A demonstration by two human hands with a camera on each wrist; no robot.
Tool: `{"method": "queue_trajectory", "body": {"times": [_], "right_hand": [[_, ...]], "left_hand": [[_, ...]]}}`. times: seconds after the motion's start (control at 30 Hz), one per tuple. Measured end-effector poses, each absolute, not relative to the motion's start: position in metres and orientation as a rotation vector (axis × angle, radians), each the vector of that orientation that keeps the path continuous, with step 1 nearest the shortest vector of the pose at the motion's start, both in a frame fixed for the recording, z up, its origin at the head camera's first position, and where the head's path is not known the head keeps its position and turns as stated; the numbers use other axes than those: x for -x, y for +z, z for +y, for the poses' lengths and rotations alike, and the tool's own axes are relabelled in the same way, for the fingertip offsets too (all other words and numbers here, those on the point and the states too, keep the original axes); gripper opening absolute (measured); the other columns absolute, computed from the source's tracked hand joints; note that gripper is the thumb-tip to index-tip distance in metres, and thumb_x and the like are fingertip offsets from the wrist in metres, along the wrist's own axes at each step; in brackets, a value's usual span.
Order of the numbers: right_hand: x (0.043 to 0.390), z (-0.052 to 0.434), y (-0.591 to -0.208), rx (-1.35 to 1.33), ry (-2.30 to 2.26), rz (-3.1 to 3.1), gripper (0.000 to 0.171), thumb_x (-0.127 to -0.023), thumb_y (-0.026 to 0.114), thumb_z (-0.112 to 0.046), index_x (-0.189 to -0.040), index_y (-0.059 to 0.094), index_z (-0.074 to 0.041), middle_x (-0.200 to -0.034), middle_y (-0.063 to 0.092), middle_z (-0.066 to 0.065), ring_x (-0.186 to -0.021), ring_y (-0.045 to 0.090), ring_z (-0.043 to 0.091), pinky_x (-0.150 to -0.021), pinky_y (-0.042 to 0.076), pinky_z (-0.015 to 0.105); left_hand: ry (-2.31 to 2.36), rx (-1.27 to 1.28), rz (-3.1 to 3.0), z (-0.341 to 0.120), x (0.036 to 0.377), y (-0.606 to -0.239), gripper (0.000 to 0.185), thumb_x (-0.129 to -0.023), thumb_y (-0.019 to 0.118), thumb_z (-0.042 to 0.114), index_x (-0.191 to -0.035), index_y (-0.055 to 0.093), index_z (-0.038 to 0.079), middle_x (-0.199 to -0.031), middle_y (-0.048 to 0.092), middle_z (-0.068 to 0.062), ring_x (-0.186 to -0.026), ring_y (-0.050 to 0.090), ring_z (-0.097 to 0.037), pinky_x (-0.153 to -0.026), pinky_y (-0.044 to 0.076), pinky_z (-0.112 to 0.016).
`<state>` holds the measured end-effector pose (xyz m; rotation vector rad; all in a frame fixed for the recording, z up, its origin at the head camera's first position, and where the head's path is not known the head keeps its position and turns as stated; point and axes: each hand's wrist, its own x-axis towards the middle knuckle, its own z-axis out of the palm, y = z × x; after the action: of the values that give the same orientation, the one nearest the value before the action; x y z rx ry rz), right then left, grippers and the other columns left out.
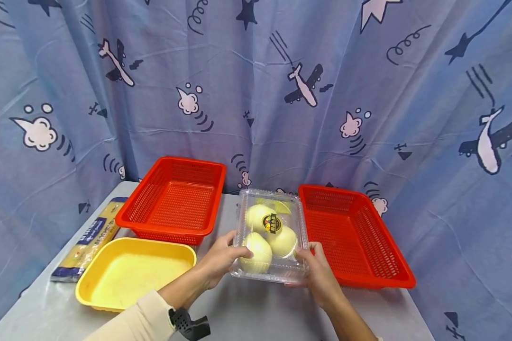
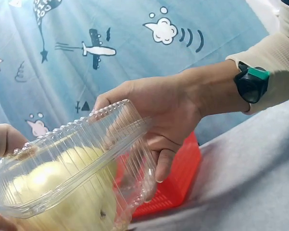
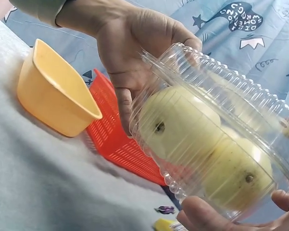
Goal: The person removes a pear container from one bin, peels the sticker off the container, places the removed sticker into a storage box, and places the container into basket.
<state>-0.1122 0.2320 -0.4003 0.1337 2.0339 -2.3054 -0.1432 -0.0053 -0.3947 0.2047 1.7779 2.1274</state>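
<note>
A clear plastic clamshell box (image 1: 270,237) holds several pale yellow-green round fruits with a dark label on top. Both hands hold it tilted just above the grey table (image 1: 256,315), between two red baskets. My left hand (image 1: 222,259) grips its near left corner, thumb on the lid. My right hand (image 1: 317,272) grips the near right corner. The left wrist view shows the box (image 2: 72,168) with the right hand (image 2: 154,110) curled round its end. In the right wrist view the left hand (image 3: 134,43) wraps the box (image 3: 207,139), and right fingertips (image 3: 207,219) lie under it.
An empty red basket (image 1: 162,232) stands at the back left and another red basket (image 1: 367,282) at the right. A yellow tub (image 1: 85,279) sits at the front left, with a spaghetti packet (image 1: 89,239) beside it. A blue patterned curtain (image 1: 256,94) hangs behind.
</note>
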Motion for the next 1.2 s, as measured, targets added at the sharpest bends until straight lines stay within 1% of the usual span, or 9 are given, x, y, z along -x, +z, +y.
{"method": "queue_trajectory", "body": {"times": [0.23,0.33,0.47,0.67,0.73,0.8,0.9,1.03,1.2], "right_hand": [[0.114,0.228,-0.415,-0.152,-2.283,2.071,0.028,-0.096,0.052,-0.020,-0.109,0.032,-0.006,-0.099,0.053,0.022,-0.078,0.064,0.033,-0.059,0.054,0.054],[0.115,0.227,-0.421,-0.161,-2.281,2.085,0.029,-0.097,0.053,-0.020,-0.110,0.032,-0.005,-0.098,0.052,0.021,-0.077,0.063,0.032,-0.059,0.055,0.053],[0.115,0.225,-0.429,-0.172,-2.290,2.082,0.028,-0.097,0.052,-0.019,-0.110,0.032,-0.005,-0.095,0.053,0.019,-0.076,0.063,0.031,-0.058,0.054,0.053],[0.117,0.222,-0.442,-0.182,-2.292,2.083,0.026,-0.097,0.052,-0.018,-0.107,0.032,-0.005,-0.095,0.054,0.021,-0.076,0.062,0.031,-0.055,0.054,0.054],[0.117,0.220,-0.447,-0.183,-2.280,2.112,0.025,-0.097,0.052,-0.018,-0.106,0.032,-0.005,-0.097,0.053,0.020,-0.079,0.061,0.028,-0.060,0.055,0.047],[0.118,0.219,-0.451,-0.185,-2.268,2.148,0.024,-0.097,0.052,-0.017,-0.105,0.032,-0.005,-0.099,0.051,0.018,-0.082,0.058,0.026,-0.066,0.052,0.040],[0.118,0.218,-0.457,-0.212,-2.249,2.149,0.025,-0.097,0.052,-0.018,-0.103,0.031,-0.006,-0.099,0.049,0.017,-0.079,0.060,0.025,-0.066,0.053,0.039],[0.118,0.218,-0.463,-0.251,-2.234,2.092,0.030,-0.096,0.053,-0.022,-0.103,0.028,-0.007,-0.103,0.047,0.021,-0.070,0.065,0.033,-0.053,0.055,0.050],[0.118,0.217,-0.471,-0.293,-2.215,2.113,0.031,-0.096,0.056,-0.024,-0.101,0.031,-0.007,-0.109,0.042,0.020,-0.070,0.067,0.037,-0.052,0.055,0.049]], "left_hand": [[2.155,-0.177,1.753,-0.007,0.144,-0.411,0.077,-0.076,0.066,0.006,-0.145,0.032,-0.004,-0.127,0.049,-0.021,-0.105,0.056,-0.029,-0.088,0.047,-0.043],[2.152,-0.139,1.777,-0.007,0.143,-0.417,0.083,-0.075,0.066,0.006,-0.147,0.027,-0.005,-0.138,0.040,-0.026,-0.116,0.049,-0.034,-0.095,0.043,-0.047],[2.145,-0.088,1.826,-0.008,0.142,-0.423,0.091,-0.073,0.067,0.005,-0.149,0.018,-0.009,-0.149,0.020,-0.033,-0.130,0.033,-0.041,-0.102,0.034,-0.054],[2.167,-0.062,1.818,-0.009,0.142,-0.433,0.092,-0.072,0.066,0.003,-0.148,0.017,-0.010,-0.148,0.017,-0.037,-0.131,0.030,-0.047,-0.101,0.035,-0.055],[2.175,-0.050,1.804,-0.010,0.141,-0.437,0.092,-0.072,0.066,0.003,-0.148,0.016,-0.010,-0.148,0.016,-0.038,-0.131,0.029,-0.047,-0.101,0.035,-0.054],[2.183,-0.043,1.788,-0.011,0.142,-0.441,0.092,-0.072,0.066,0.002,-0.149,0.015,-0.010,-0.148,0.014,-0.039,-0.130,0.030,-0.047,-0.098,0.039,-0.052],[2.190,-0.035,1.777,-0.011,0.142,-0.447,0.091,-0.072,0.066,0.001,-0.148,0.016,-0.010,-0.147,0.016,-0.039,-0.125,0.038,-0.044,-0.090,0.047,-0.044],[2.196,-0.026,1.772,-0.012,0.143,-0.454,0.090,-0.071,0.065,-0.001,-0.147,0.018,-0.011,-0.143,0.024,-0.038,-0.109,0.051,-0.036,-0.077,0.051,-0.036],[2.199,-0.019,1.775,-0.014,0.143,-0.461,0.088,-0.071,0.065,-0.001,-0.146,0.021,-0.012,-0.139,0.030,-0.037,-0.098,0.053,-0.030,-0.073,0.050,-0.033]]}}
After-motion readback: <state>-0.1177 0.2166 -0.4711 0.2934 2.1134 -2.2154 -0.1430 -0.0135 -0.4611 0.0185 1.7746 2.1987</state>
